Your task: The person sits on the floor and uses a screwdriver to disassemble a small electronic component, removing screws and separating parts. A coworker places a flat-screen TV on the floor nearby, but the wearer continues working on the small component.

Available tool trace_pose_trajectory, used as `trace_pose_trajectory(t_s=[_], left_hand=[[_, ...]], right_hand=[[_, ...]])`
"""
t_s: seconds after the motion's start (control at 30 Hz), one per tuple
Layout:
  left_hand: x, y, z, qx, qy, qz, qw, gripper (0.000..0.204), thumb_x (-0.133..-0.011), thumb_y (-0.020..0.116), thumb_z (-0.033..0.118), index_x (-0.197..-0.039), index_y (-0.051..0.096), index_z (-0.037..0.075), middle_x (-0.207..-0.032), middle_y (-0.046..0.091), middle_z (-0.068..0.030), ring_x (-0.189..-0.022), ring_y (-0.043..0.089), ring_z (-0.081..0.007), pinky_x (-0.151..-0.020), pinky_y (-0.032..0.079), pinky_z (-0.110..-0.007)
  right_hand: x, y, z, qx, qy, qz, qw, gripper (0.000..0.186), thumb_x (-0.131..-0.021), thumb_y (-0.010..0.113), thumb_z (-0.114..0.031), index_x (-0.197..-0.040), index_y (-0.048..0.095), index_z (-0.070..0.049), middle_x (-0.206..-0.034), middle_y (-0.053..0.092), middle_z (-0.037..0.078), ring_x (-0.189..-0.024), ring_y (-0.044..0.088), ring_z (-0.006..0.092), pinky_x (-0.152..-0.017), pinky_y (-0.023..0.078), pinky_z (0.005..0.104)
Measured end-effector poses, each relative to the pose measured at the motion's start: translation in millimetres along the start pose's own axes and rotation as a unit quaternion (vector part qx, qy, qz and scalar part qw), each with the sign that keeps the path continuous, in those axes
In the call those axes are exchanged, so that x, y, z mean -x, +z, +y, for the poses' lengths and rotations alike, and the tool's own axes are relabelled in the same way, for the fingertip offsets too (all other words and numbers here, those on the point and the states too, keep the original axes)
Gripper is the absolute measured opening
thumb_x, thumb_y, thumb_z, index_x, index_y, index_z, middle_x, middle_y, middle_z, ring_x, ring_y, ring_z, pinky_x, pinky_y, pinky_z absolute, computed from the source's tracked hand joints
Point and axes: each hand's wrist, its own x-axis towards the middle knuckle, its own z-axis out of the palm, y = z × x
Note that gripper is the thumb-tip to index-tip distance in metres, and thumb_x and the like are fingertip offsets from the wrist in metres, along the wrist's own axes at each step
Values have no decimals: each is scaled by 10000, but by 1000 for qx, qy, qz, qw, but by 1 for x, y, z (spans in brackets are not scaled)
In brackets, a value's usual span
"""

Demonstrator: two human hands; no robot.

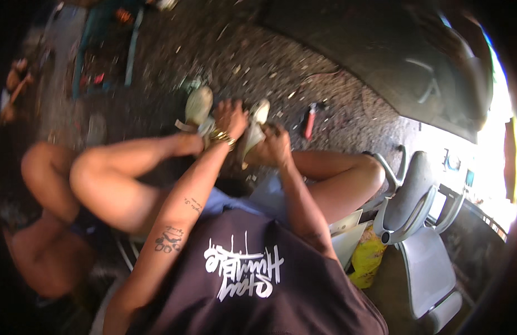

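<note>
Both my arms reach down between my bent legs. My left hand (231, 118), with a gold bracelet (221, 135) at its wrist, is between my feet, its blurred fingers pointing forward and slightly apart. It is beside the pale right shoe (260, 110); whether it touches the shoe is unclear. My right hand (278, 144) is at the near right side of that shoe, fingers curled in next to a pale piece (253, 137). What lies inside its fingers is hidden. The pale left shoe (198, 105) is left of my left hand.
A red-handled tool (310, 124) lies on the littered dark ground (280, 72). Ahead right is a large dark panel (403, 72). Grey chairs (429, 262) and a yellow bag (367, 257) are at my right. Another person (51, 251) is close at my left; a teal frame (132, 50) stands beyond.
</note>
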Motion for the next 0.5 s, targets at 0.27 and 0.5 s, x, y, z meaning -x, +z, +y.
trace_pose_trajectory(t_s=[0.27, 0.5], left_hand=[[-58, 29, -30, -65, -97, -405, 907, 959, -880, 576, 695, -1593, 331, 102, -1645, 277, -249, -1501, 289, -464, -1217, 279, -569], [-44, 21, -14, -74, -73, -319, 942, 902, -771, 735, 510, -1510, 454, 77, -1554, 423, -241, -1408, 449, -454, -1136, 432, -511]], right_hand=[[37, -31, -32, 13, 58, 43, 997, 490, -903, 694, -349, -1276, 665, -32, -1173, 713, 253, -1154, 684, 370, -967, 529, 424], [43, -30, -51, 70, 67, 26, 995, 488, -919, 709, -394, -1295, 656, -87, -1184, 712, 228, -1151, 672, 391, -979, 523, 446]])
